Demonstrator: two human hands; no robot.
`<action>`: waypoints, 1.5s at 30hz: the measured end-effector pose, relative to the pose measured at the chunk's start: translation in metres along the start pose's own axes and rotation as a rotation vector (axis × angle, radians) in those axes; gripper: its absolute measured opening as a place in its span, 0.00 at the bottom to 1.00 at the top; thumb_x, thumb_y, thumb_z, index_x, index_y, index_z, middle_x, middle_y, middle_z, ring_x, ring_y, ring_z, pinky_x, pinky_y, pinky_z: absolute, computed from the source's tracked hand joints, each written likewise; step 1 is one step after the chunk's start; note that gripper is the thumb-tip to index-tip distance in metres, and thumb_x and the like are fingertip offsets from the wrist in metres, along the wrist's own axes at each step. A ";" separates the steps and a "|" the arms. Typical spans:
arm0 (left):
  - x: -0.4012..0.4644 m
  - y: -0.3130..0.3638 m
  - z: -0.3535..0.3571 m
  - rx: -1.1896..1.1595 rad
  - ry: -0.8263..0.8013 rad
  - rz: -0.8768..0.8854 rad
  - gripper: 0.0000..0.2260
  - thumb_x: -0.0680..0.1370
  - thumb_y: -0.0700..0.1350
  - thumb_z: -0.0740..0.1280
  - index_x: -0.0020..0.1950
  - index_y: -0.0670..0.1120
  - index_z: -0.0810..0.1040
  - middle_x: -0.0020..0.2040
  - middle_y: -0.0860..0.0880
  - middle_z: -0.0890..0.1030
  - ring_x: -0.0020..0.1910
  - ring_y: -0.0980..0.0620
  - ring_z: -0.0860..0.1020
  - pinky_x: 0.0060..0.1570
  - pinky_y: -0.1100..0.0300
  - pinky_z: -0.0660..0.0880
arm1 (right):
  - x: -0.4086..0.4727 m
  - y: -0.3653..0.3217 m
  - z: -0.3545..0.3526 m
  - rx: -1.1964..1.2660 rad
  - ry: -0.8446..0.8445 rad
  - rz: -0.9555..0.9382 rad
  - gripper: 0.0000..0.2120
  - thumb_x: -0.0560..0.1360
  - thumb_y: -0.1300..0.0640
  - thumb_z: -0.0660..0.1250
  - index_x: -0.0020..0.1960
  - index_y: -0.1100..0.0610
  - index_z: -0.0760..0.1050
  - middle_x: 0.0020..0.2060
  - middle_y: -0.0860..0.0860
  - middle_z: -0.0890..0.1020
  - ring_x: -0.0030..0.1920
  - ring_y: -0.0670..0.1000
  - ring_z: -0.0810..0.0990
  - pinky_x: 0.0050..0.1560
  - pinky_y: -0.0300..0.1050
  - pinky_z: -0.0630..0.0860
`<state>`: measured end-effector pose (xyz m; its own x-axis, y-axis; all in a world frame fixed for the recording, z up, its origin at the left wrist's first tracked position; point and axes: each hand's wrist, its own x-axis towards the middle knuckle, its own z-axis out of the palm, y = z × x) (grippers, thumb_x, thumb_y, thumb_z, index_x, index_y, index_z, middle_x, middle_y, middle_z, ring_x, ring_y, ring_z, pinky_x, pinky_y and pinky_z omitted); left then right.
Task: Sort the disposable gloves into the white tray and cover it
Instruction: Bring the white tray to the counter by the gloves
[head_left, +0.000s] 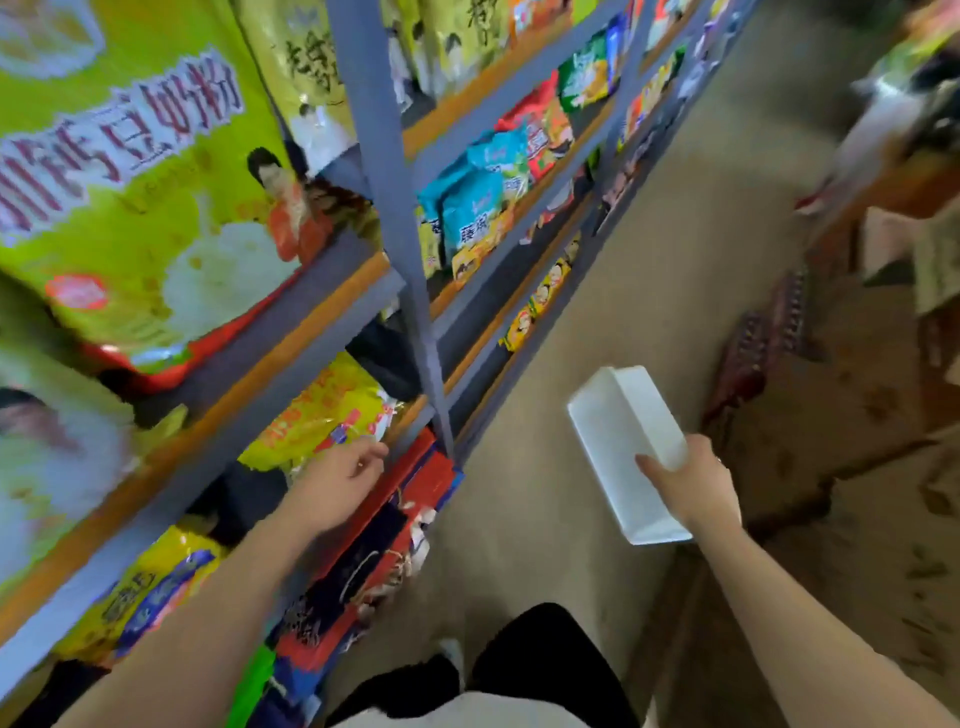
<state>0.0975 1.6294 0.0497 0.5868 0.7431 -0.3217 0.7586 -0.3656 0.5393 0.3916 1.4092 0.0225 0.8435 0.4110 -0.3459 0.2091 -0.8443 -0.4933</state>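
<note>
R hand (696, 488) grips rectangular white plastic tray (623, 431), lower right; L hand (337, 480) fingers loosely curled, holding nothing, by blue metal shelf (410, 291), centre-left.

Right hand (693, 486) grips the white tray (626, 431); left hand (337, 486) reaches beside the shelf (395, 208).

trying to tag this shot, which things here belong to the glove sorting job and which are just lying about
Part of the job:
- white tray, empty as far as it shows, held by the right hand
- left hand, reaching toward the shelf
- no gloves or cover can be made out

Just lying about:
- yellow bag near the left hand
- green bags
- blue snack packets
- red boxes
</note>
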 end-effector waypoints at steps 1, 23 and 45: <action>0.026 0.017 -0.004 0.007 -0.018 0.060 0.08 0.79 0.41 0.62 0.56 0.46 0.78 0.48 0.48 0.80 0.48 0.49 0.78 0.51 0.61 0.71 | 0.012 0.006 -0.006 0.012 0.007 0.046 0.28 0.73 0.44 0.67 0.64 0.59 0.64 0.55 0.56 0.76 0.53 0.60 0.76 0.53 0.57 0.75; 0.547 0.343 0.072 -0.035 -0.278 0.174 0.06 0.77 0.35 0.64 0.46 0.46 0.76 0.44 0.40 0.82 0.41 0.45 0.78 0.49 0.51 0.74 | 0.462 -0.003 -0.195 0.087 0.247 0.274 0.24 0.73 0.46 0.68 0.62 0.57 0.65 0.52 0.52 0.75 0.47 0.51 0.74 0.44 0.47 0.74; 1.033 0.856 0.187 0.103 -0.455 0.672 0.08 0.78 0.43 0.63 0.48 0.56 0.75 0.45 0.48 0.81 0.46 0.45 0.79 0.54 0.51 0.75 | 0.940 0.076 -0.434 0.251 0.353 0.691 0.26 0.72 0.45 0.68 0.60 0.62 0.66 0.48 0.55 0.76 0.42 0.56 0.75 0.34 0.47 0.71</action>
<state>1.4058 1.9795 0.0337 0.9662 0.0552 -0.2517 0.2134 -0.7184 0.6621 1.4152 1.5823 0.0066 0.8562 -0.3427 -0.3867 -0.4977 -0.7480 -0.4391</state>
